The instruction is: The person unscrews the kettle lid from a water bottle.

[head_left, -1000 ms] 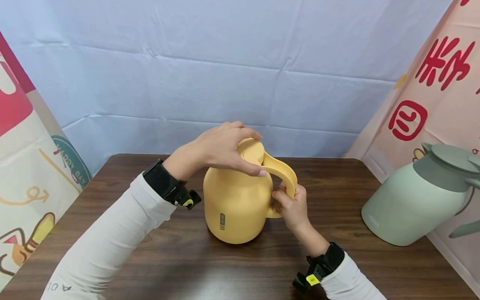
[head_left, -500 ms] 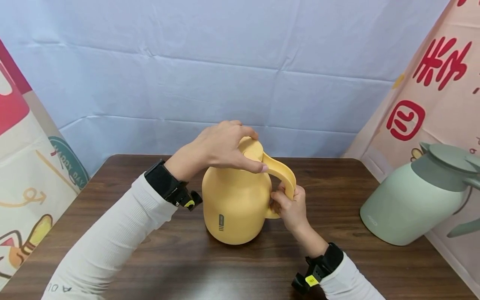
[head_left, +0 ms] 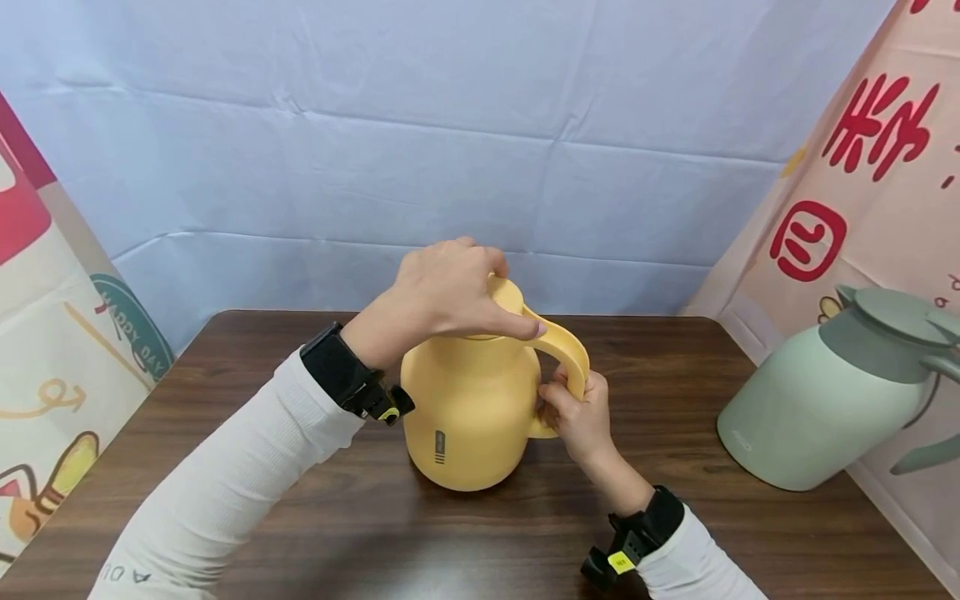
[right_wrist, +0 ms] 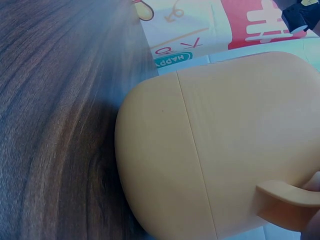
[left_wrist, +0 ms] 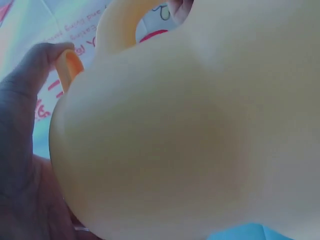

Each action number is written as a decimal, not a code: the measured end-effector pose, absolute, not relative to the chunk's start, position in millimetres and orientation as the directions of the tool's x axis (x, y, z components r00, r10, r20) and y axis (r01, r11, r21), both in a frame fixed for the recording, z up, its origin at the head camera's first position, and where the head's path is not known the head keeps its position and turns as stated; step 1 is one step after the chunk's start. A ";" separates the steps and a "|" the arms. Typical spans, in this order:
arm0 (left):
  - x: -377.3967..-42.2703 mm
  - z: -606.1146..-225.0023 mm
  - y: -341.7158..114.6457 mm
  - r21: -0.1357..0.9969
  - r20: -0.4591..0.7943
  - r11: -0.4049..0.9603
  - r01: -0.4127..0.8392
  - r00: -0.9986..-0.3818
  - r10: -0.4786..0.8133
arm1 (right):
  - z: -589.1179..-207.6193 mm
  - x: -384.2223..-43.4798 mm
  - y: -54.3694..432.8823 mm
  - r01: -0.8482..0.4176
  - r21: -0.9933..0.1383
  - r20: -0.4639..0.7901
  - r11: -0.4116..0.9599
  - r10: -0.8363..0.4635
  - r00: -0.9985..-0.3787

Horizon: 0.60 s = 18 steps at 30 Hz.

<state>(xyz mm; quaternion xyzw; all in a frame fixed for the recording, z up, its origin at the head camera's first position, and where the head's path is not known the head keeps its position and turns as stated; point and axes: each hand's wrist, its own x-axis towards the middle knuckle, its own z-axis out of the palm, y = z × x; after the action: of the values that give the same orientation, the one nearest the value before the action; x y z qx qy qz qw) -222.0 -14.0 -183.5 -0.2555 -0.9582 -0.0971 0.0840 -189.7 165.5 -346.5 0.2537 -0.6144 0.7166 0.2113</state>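
A yellow thermos jug (head_left: 465, 417) stands upright on the wooden table. My left hand (head_left: 450, 287) spans the jug's lid (head_left: 507, 293) from above, fingers over its far side and thumb stretched toward the handle (head_left: 573, 354). In the left wrist view, the thumb presses on a small tab (left_wrist: 64, 75) by the jug's rounded top. My right hand (head_left: 583, 417) grips the handle low on the right side. The right wrist view shows the jug's lower body (right_wrist: 160, 155) and the handle's lower end (right_wrist: 285, 197), with a bit of the right hand at the edge.
A pale green thermos jug (head_left: 832, 400) stands at the table's right side. Light blue cloth (head_left: 450, 125) hangs behind the table (head_left: 337, 525), and printed cloths hang at the left (head_left: 67, 350) and right (head_left: 862, 208).
My left hand has turned slightly over the lid, its thumb shifting a little right along the handle's top. My right hand keeps its grip, and the jug stays upright in place.
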 end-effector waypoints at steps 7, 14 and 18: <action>-217.9 -182.8 -6.5 0.132 0.237 0.891 0.434 -0.887 0.396 | -346.0 -189.1 165.0 -0.619 -0.773 0.626 -0.142 -0.007 -0.780; -217.0 -182.0 -0.1 0.099 0.231 0.926 0.365 -0.913 0.336 | -345.5 -188.8 164.3 -0.617 -0.777 0.622 -0.126 -0.001 -0.783; -215.9 -181.3 4.1 0.082 0.235 0.941 0.328 -0.924 0.301 | -345.6 -188.6 164.8 -0.621 -0.773 0.627 -0.128 -0.005 -0.779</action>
<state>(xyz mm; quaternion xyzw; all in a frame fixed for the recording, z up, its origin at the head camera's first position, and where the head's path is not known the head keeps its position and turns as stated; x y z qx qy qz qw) -215.9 4.1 -181.3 -0.1606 -0.9790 -0.0599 0.1104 -188.6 164.8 -345.6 0.2509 -0.6234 0.7078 0.2176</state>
